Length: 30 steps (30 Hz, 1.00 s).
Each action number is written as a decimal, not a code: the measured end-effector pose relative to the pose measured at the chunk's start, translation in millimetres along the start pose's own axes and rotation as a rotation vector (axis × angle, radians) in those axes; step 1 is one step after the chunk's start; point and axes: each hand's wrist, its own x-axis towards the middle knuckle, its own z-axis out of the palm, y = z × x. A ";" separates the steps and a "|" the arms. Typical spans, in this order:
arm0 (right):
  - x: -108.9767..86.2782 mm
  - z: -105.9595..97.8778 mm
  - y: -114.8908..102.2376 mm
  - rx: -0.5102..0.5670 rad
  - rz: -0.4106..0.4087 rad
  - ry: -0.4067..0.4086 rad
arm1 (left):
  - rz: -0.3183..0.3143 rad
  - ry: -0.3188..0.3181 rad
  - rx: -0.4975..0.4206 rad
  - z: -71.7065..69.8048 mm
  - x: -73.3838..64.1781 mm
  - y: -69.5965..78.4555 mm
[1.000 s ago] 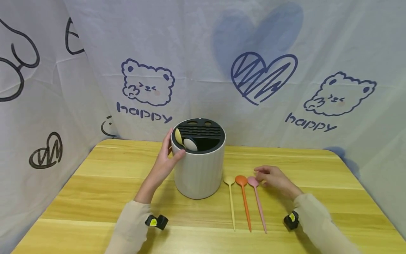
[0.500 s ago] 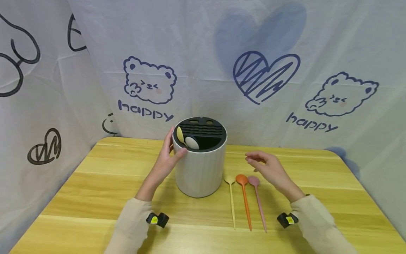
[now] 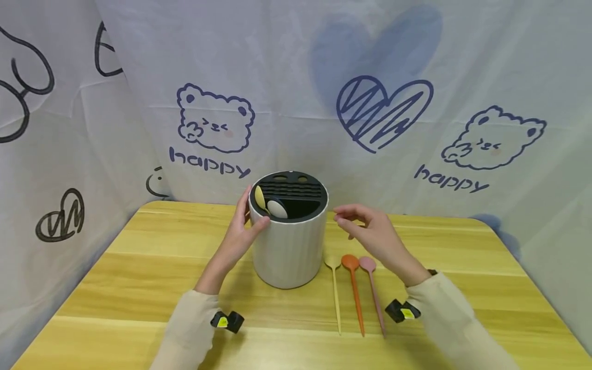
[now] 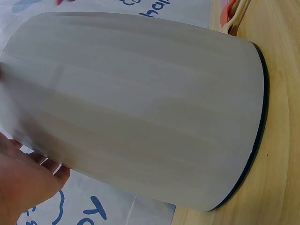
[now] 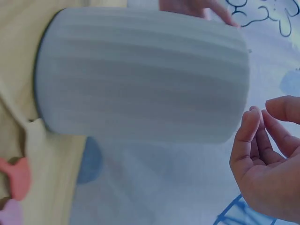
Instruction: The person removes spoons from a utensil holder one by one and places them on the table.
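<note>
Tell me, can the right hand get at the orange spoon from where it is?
Probably yes: the right hand looks empty and near, and nothing covers the orange spoon. The pale yellow spoon and pink spoon lie on either side, with gaps between.

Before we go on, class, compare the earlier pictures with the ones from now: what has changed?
The right hand has moved up and to the left, from beside the pink spoon to just right of the white container, near its rim; it has visibly picked up nothing. The left hand still grips the container, and the pink, orange spoon and pale yellow spoon stay in their row.
</note>
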 end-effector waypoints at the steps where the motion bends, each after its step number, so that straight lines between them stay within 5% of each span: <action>1: 2.4 1.1 -4.6 -0.010 -0.003 -0.009 | 0.003 0.001 0.000 -0.3 -0.2 -0.3; 11: 28.1 9.0 -32.0 0.011 -0.025 -0.114 | 0.008 0.001 0.000 -0.3 -0.8 0.2; 22: 46.1 17.5 -53.9 0.045 0.059 -0.268 | 0.027 0.000 -0.016 0.3 -0.3 -2.0; 30: 58.8 30.9 -68.6 -0.048 0.096 -0.267 | 0.018 -0.006 -0.010 0.1 0.4 -1.3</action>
